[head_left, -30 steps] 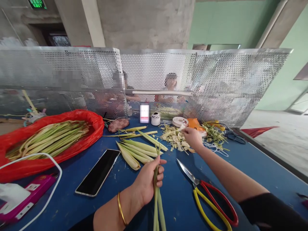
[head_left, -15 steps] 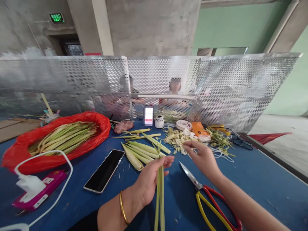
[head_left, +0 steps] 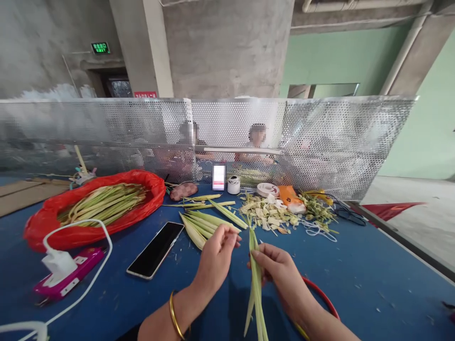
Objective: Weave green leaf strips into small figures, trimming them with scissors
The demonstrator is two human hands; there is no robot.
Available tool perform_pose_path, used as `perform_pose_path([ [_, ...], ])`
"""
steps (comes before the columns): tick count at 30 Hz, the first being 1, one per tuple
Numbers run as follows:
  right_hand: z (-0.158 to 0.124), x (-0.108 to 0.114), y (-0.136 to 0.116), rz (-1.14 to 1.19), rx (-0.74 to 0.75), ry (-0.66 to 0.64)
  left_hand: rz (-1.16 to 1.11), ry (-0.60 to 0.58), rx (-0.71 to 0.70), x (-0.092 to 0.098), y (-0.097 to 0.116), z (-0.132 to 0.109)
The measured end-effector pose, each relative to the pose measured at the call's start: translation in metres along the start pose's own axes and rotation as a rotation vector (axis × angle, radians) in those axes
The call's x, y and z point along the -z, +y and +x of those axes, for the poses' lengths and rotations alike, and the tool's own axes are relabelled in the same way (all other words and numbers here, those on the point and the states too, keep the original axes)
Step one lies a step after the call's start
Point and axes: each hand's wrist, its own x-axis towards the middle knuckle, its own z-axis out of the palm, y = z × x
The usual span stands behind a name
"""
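Observation:
In my right hand [head_left: 280,274] is a bunch of long green leaf strips [head_left: 259,303], pinched between thumb and fingers near its upper end; the strips hang down toward me. My left hand [head_left: 218,251], with a gold bangle on the wrist, is just left of the bunch and apart from it. Its fingers are curled in against the thumb, and I cannot make out anything between them. Beyond my left hand lie several broad pale-green husk leaves [head_left: 202,222]. Red-and-yellow-handled scissors [head_left: 322,293] are mostly hidden under my right hand and forearm.
A black-screened phone [head_left: 156,250], a purple power strip [head_left: 71,274] and a red bag [head_left: 117,227] of leaf strips lie at left. Trimmings [head_left: 266,210], a tape roll [head_left: 267,189] and an orange packet [head_left: 290,196] are at the back. A perforated metal screen [head_left: 234,123] separates two people beyond.
The leaf strips have passed from my left hand to my right and moved slightly right. My right hand has come down and inward from beside the trimmings; my left has drawn away leftward.

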Motion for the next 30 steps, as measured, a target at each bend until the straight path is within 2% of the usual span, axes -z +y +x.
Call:
perform_pose_path([
  [1, 0.001, 0.002, 0.001, 0.010, -0.030, 0.001, 0.056, -0.038, -0.059, 0.003, 0.000, 0.001],
  [3, 0.001, 0.004, 0.004, 0.031, -0.083, -0.018, 0.130, -0.139, -0.091, 0.007, -0.001, 0.001],
  [6, 0.001, 0.004, 0.006, 0.047, -0.138, -0.051, 0.163, -0.254, -0.037, 0.006, -0.004, 0.001],
  [8, -0.001, 0.003, 0.007, 0.059, -0.181, -0.073, 0.129, -0.283, 0.022, 0.003, -0.008, 0.001],
  [14, -0.008, 0.006, 0.003, 0.167, -0.311, -0.186, -0.118, -0.287, 0.314, -0.003, -0.016, 0.003],
  [20, -0.004, 0.020, -0.017, 0.165, -0.274, -0.241, -0.425, -0.234, 0.550, -0.001, -0.011, 0.006],
  [23, -0.001, 0.026, -0.019, 0.054, -0.237, -0.279, -0.511, -0.199, 0.608, 0.000, -0.009, 0.006],
  [30, 0.001, 0.027, -0.013, -0.037, -0.211, -0.288, -0.477, -0.130, 0.585, 0.002, -0.007, 0.006],
])
